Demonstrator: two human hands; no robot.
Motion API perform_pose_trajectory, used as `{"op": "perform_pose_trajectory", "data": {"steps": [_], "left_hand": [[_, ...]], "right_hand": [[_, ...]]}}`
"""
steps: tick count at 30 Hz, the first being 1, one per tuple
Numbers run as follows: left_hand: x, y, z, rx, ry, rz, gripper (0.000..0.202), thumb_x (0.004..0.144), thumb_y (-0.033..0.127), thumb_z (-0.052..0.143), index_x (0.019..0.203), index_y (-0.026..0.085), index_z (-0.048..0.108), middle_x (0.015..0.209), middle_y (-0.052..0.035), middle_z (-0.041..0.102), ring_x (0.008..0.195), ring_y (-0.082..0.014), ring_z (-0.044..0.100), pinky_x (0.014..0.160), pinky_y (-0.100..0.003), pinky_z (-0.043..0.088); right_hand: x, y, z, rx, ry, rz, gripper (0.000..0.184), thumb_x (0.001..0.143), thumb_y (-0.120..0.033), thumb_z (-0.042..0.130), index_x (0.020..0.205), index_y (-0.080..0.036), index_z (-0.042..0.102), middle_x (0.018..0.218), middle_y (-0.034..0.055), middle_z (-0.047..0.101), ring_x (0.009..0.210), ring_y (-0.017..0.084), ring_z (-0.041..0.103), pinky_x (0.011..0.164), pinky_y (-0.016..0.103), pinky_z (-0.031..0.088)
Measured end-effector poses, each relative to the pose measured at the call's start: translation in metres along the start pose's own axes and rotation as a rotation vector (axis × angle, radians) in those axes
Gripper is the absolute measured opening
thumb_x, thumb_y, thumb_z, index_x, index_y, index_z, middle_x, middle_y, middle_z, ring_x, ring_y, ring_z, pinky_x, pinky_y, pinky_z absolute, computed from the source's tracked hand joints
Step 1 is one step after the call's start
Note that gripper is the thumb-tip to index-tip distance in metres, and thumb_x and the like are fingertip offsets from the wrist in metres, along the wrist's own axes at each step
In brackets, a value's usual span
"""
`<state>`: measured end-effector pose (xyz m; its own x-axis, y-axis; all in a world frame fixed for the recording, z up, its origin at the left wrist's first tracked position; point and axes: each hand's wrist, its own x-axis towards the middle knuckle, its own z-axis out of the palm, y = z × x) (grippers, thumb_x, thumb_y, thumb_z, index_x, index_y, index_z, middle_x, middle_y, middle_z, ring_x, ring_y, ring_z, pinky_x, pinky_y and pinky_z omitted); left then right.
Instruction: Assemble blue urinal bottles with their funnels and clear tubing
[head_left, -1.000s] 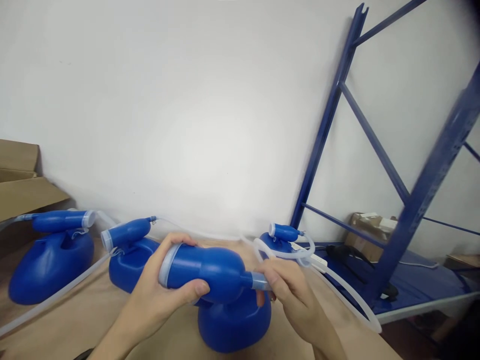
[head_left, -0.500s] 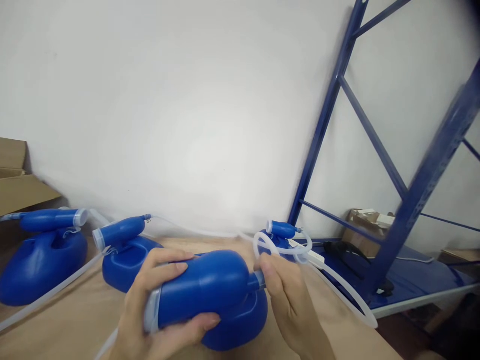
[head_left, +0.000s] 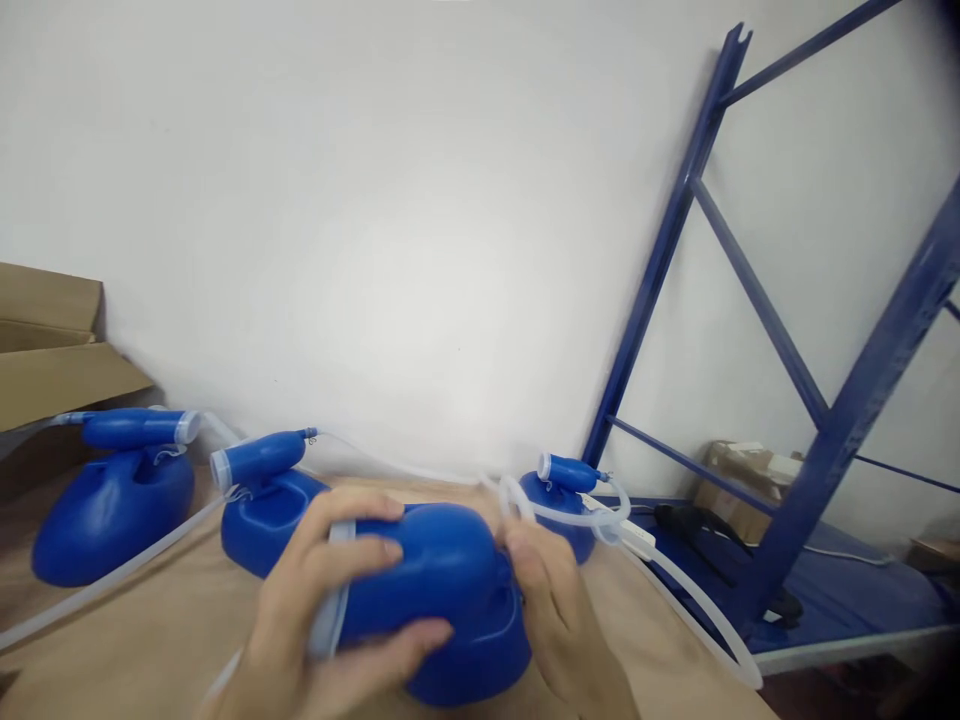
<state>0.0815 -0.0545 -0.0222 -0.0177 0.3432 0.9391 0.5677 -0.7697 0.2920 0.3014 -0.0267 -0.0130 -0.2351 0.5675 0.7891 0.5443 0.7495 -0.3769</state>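
My left hand is wrapped round the wide end of a blue plastic funnel piece, held just above a blue container on the brown table. My right hand pinches the funnel's narrow end, where a clear flexible tube joins it. The tube loops up by my right fingers and trails off to the right.
Three more blue containers with funnels stand behind: one far left, one left of centre, a third further back. A cardboard box is at the left. Blue metal shelving stands at the right against the white wall.
Both hands have lowered the funnel piece closer to the container beneath and tilted it; my right fingers slid in over its narrow end. The view shifted slightly.
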Motion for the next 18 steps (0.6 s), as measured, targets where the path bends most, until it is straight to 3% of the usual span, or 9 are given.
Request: {"op": "perform_pose_trajectory", "data": {"steps": [2, 5, 7, 9, 11, 14, 18], "left_hand": [[0.008, -0.014, -0.005, -0.034, -0.036, 0.066, 0.030, 0.089, 0.037, 0.079, 0.110, 0.028, 0.059, 0.116, -0.0041, 0.066, 0.107, -0.0226, 0.069, 0.092, -0.038, 0.061], [0.019, -0.023, -0.016, -0.003, 0.029, 0.085, 0.034, 0.086, 0.025, 0.081, 0.113, 0.027, 0.060, 0.119, -0.0044, 0.065, 0.109, -0.0229, 0.068, 0.095, -0.038, 0.059], [0.023, -0.021, -0.022, 0.008, 0.121, 0.025, 0.036, 0.085, 0.023, 0.080, 0.114, 0.027, 0.059, 0.118, -0.0037, 0.066, 0.111, -0.0239, 0.067, 0.100, -0.041, 0.056], [0.024, -0.017, -0.024, 0.005, 0.187, -0.080, 0.033, 0.084, 0.025, 0.079, 0.111, 0.028, 0.060, 0.115, -0.0023, 0.068, 0.111, -0.0241, 0.067, 0.101, -0.042, 0.055], [0.023, -0.015, -0.022, -0.007, 0.218, -0.215, 0.030, 0.084, 0.031, 0.079, 0.108, 0.029, 0.061, 0.114, -0.0011, 0.069, 0.111, -0.0242, 0.067, 0.101, -0.041, 0.056], [0.019, -0.016, -0.011, -0.075, 0.210, -0.408, 0.032, 0.080, 0.039, 0.081, 0.103, 0.029, 0.062, 0.112, -0.0002, 0.071, 0.113, -0.0259, 0.068, 0.097, -0.040, 0.059], [0.013, -0.013, 0.007, -0.199, 0.149, -0.630, 0.038, 0.076, 0.050, 0.081, 0.102, 0.029, 0.063, 0.114, -0.0023, 0.072, 0.113, -0.0300, 0.070, 0.082, -0.038, 0.065]], "right_hand": [[0.000, -0.002, 0.008, -0.025, 0.014, 0.013, 0.037, 0.111, -0.037, 0.036, 0.107, -0.026, 0.072, 0.096, 0.0050, 0.072, 0.094, 0.023, 0.066, 0.084, 0.035, 0.053], [-0.001, -0.002, 0.014, -0.038, 0.303, 0.020, 0.029, 0.103, -0.039, 0.055, 0.128, -0.026, 0.065, 0.129, 0.0111, 0.064, 0.124, 0.031, 0.056, 0.105, 0.050, 0.046], [-0.001, 0.001, 0.017, 0.081, 0.438, 0.060, 0.022, 0.100, -0.038, 0.061, 0.114, -0.024, 0.068, 0.118, 0.0107, 0.066, 0.116, 0.030, 0.061, 0.099, 0.047, 0.050], [0.001, 0.006, 0.020, 0.310, 0.377, 0.205, 0.019, 0.098, -0.042, 0.065, 0.102, -0.023, 0.068, 0.100, 0.0071, 0.071, 0.099, 0.026, 0.068, 0.087, 0.040, 0.055], [0.005, 0.007, 0.027, 0.605, 0.291, 0.404, 0.032, 0.094, -0.051, 0.070, 0.112, -0.025, 0.065, 0.102, 0.0067, 0.075, 0.100, 0.027, 0.071, 0.086, 0.039, 0.058], [0.013, 0.003, 0.038, 1.015, 0.316, 0.595, 0.057, 0.086, -0.058, 0.077, 0.128, -0.028, 0.051, 0.115, 0.0066, 0.076, 0.113, 0.028, 0.071, 0.098, 0.045, 0.057], [0.015, 0.001, 0.044, 1.093, 0.408, 0.625, 0.059, 0.079, -0.049, 0.088, 0.121, -0.028, 0.051, 0.101, 0.0022, 0.078, 0.098, 0.023, 0.074, 0.094, 0.042, 0.059]]}}
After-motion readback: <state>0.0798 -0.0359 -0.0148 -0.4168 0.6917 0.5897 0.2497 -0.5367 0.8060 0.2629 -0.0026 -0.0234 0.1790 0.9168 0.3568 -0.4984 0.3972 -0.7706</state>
